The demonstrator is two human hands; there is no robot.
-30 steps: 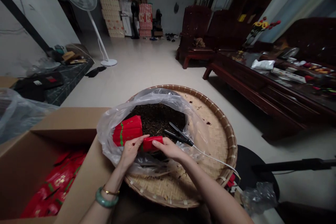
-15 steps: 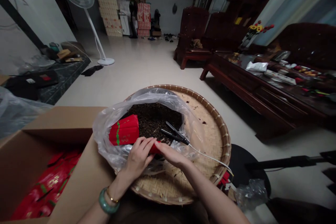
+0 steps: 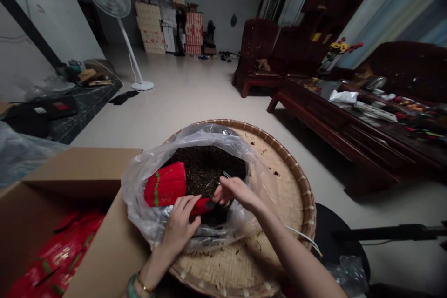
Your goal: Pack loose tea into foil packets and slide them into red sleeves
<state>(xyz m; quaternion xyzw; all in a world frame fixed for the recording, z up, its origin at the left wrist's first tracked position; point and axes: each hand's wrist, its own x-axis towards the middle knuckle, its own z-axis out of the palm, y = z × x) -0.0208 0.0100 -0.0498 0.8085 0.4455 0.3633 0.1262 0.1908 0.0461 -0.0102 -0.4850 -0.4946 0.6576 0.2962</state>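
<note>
A clear plastic bag (image 3: 136,198) full of dark, dry, tea-like leaves (image 3: 206,167) rests on a round woven bamboo tray (image 3: 240,267). Inside the bag, my left hand (image 3: 181,221) holds a small red packet (image 3: 200,206) lying on its side, its greyish end pointing right. My right hand (image 3: 235,193) is at that end, fingers curled together; what they hold, if anything, is hidden. Behind my right hand show the thin tips of a black tong-like tool (image 3: 226,175). A stack of red packets with a green stripe (image 3: 165,184) lies to the left on the leaves.
On the left, an open cardboard box (image 3: 115,237) contains several red packets (image 3: 59,256). A white cord (image 3: 303,235) crosses the tray's right side. A black round base (image 3: 335,233) stands at right. Further off are a standing fan (image 3: 142,85) and a dark wooden table (image 3: 328,128).
My right hand has lifted off the packet's top and curled by its end, now covering most of the tong-like tool. My left hand keeps the packet, now more exposed.
</note>
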